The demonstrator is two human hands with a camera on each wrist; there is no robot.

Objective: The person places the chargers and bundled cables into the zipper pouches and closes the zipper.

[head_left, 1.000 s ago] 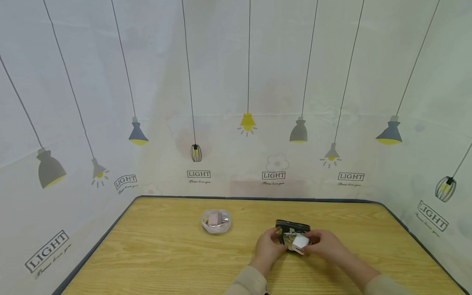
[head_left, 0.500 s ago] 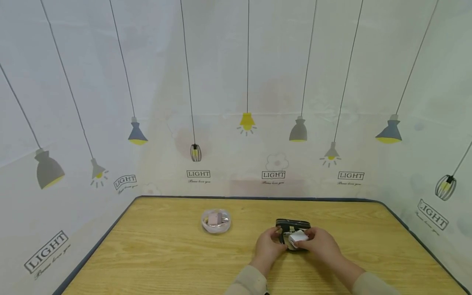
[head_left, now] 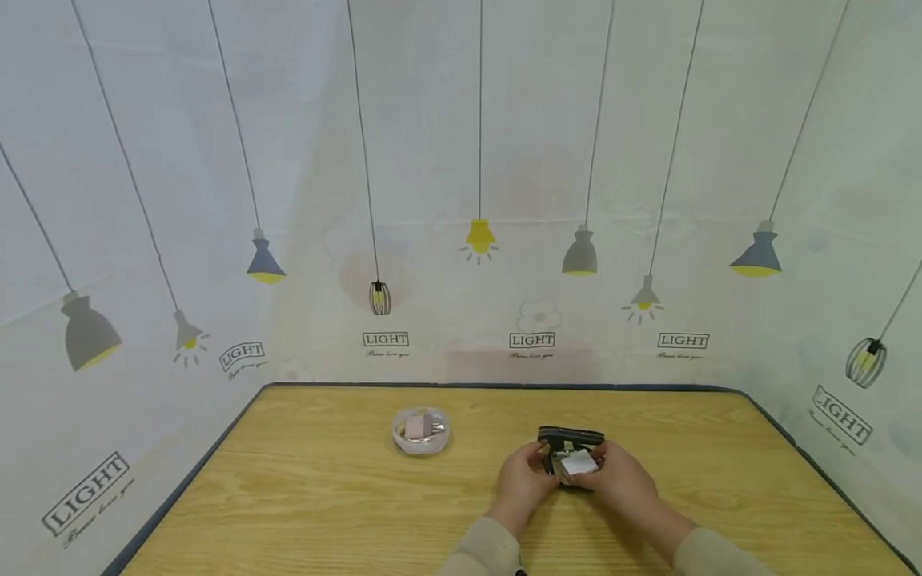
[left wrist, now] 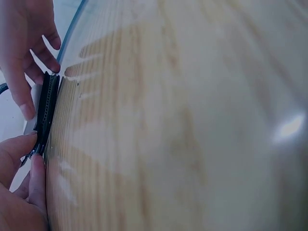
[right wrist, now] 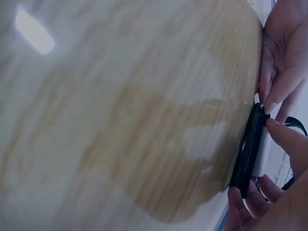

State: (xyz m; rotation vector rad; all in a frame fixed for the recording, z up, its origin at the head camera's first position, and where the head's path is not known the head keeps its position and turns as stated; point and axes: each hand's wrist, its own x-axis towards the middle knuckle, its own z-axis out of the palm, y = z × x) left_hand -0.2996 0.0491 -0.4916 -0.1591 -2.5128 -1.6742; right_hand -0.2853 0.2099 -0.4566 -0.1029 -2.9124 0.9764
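Note:
A small black zippered case stands unzipped on the table, its lid raised at the back. My left hand grips the case's left side; in the left wrist view its thumb and fingers pinch the case's near end. A white charger lies over the case opening, above a silvery metal part. My right hand holds the charger against the case, thumb across its near side. In the right wrist view, the white charger sits above the zipper edge, with the right fingers around the case's end. The case's inside is mostly hidden.
A round clear container holding a pink charger and a coiled cable stands left of the case. The wooden table has a dark edge and meets a wall cloth printed with lamps.
My right hand has moved left and inward, bringing the white charger from the case's right side down flatter over the opening. The left hand keeps its grip. The container has not moved.

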